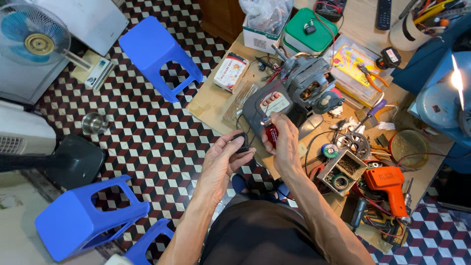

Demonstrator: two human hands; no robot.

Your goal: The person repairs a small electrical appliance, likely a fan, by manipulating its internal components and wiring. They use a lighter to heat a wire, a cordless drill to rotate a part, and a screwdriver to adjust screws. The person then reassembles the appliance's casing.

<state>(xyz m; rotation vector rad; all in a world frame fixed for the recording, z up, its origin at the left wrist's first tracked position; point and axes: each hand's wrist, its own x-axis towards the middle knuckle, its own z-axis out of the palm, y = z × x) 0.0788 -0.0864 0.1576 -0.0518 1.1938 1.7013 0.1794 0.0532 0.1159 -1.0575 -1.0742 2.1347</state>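
The left hand (223, 159) was clenched round a small black part (240, 143), pinched between thumb and fingertips just off the worktop's (216, 100) near edge, over the tiled floor (147, 132). The right hand (283, 140) gripped a red-handled tool (271, 133), its tip up against the grey appliance housing (267, 105) with the button panel, which lay near that same edge. Just behind the housing sat the bare electric motor (309, 81), wires trailing off it. Toward the worktop's right end lay an orange power drill (390, 186), with a small open box of bits (343, 172) beside it. At the far edge stood a green-lidded box (310, 32) and, left of it, a white carton (230, 71). Off the worktop, blue plastic stools (159, 51) stood on the floor, and a fan (34, 41) occupied the far left corner.
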